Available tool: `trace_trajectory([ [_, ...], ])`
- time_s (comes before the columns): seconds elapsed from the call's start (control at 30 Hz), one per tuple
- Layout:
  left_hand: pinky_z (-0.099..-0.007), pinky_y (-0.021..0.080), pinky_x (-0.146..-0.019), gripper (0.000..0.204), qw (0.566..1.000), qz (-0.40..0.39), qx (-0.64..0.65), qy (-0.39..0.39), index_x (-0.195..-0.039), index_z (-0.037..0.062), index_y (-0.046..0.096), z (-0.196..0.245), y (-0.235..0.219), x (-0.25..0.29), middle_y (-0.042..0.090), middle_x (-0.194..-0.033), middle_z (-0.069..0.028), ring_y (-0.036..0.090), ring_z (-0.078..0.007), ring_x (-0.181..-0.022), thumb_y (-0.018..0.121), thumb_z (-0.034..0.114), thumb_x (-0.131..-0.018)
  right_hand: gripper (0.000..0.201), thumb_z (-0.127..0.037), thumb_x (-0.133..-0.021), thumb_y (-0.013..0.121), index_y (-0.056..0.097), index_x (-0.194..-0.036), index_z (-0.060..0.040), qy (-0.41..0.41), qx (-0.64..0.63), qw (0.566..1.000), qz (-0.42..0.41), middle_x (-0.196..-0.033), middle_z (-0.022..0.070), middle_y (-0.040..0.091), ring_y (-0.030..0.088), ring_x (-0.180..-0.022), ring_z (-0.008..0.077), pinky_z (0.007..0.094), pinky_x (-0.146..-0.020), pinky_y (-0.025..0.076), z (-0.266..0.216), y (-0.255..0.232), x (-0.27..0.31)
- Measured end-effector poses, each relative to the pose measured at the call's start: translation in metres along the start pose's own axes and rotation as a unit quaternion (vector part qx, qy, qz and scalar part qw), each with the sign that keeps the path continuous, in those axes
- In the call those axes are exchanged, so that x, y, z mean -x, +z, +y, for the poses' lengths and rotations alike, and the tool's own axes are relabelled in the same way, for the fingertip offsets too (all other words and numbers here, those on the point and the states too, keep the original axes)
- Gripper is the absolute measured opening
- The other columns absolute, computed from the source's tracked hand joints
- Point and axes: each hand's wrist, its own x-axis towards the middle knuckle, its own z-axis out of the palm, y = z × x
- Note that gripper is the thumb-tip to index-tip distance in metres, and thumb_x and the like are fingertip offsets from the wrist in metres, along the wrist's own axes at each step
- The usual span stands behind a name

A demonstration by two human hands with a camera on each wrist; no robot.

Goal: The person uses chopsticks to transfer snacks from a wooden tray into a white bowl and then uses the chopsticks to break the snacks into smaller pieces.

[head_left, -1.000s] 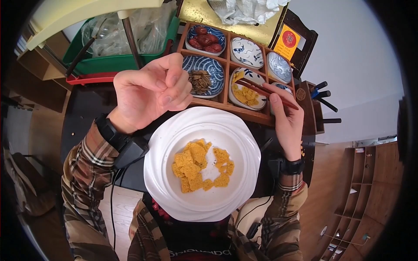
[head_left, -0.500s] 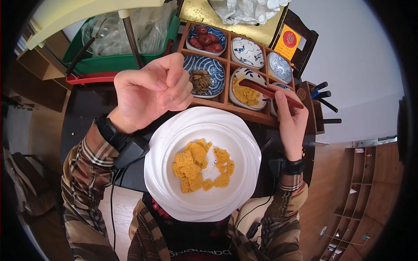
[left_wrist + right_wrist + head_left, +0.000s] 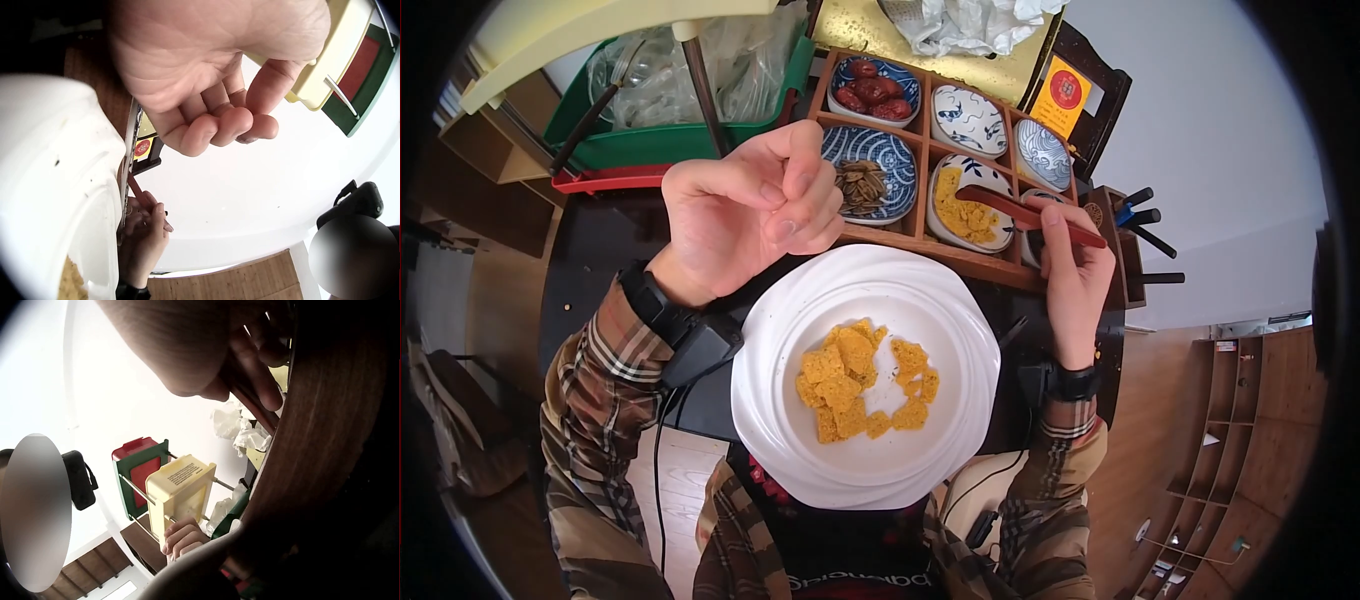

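Right hand (image 3: 1080, 275) pinches red tongs (image 3: 1007, 207) over yellow bits (image 3: 966, 223), likely picking: gentle squeeze needed next; left hand (image 3: 740, 215) loose, empty.

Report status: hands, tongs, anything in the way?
Left hand raised, loosely curled, nothing visible in it. Right hand holds reddish tongs over dish of yellow pieces. No obstruction seen there.

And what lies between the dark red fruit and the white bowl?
In the head view: the dish of brown seeds, then the front edge of the wooden tray.
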Motion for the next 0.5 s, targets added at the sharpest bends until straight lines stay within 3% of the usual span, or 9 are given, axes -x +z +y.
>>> trace_trajectory([
  [0.2,-0.0275,0.030,-0.055,0.009,1.000,-0.001,-0.001,0.000,-0.078,0.0105,0.044,-0.0004,-0.0008,-0.0002,0.045,-0.057,-0.0004,0.037,-0.0115,-0.053,0.054,0.012,-0.078,0.024,-0.018,-0.100,0.065,0.073,-0.116,-0.0029,-0.059,0.027,0.997,-0.050,-0.104,0.0044,0.074,0.062,-0.090,0.0075,0.0226,-0.082,0.048,-0.0005,0.0048,0.0003],
  [0.33,-0.0273,0.030,-0.055,0.009,1.000,0.002,0.005,0.004,-0.078,0.0105,0.044,-0.0007,-0.0007,-0.0001,0.045,-0.057,-0.0002,0.037,-0.0114,-0.053,0.053,0.012,-0.078,0.025,-0.018,-0.100,0.065,0.073,-0.118,-0.0037,-0.039,0.024,0.996,-0.078,-0.107,0.0042,0.074,0.063,-0.092,0.0080,0.0233,-0.084,0.048,-0.0050,0.0044,0.0023],
  [0.43,-0.0296,0.030,-0.058,0.007,0.999,-0.016,0.032,0.004,-0.081,0.0072,0.047,-0.0009,-0.0045,0.0005,0.048,-0.061,-0.0041,0.037,-0.0139,-0.057,0.048,0.012,-0.076,0.025,-0.019,-0.100,0.065,0.072,-0.118,-0.0036,-0.043,-0.006,0.995,-0.089,-0.104,0.0040,0.074,0.061,-0.087,0.0070,0.0224,-0.081,0.048,-0.0071,0.0047,0.0032],
  [0.5,-0.0296,0.030,-0.058,0.007,0.999,-0.016,0.033,0.003,-0.081,0.0072,0.047,-0.0009,-0.0044,0.0007,0.048,-0.061,-0.0040,0.037,-0.0139,-0.057,0.048,0.012,-0.076,0.025,-0.019,-0.101,0.064,0.072,-0.116,-0.0021,-0.004,-0.008,0.996,-0.091,-0.099,0.0044,0.074,0.058,-0.082,0.0063,0.0212,-0.076,0.046,-0.0066,0.0019,0.0028],
])
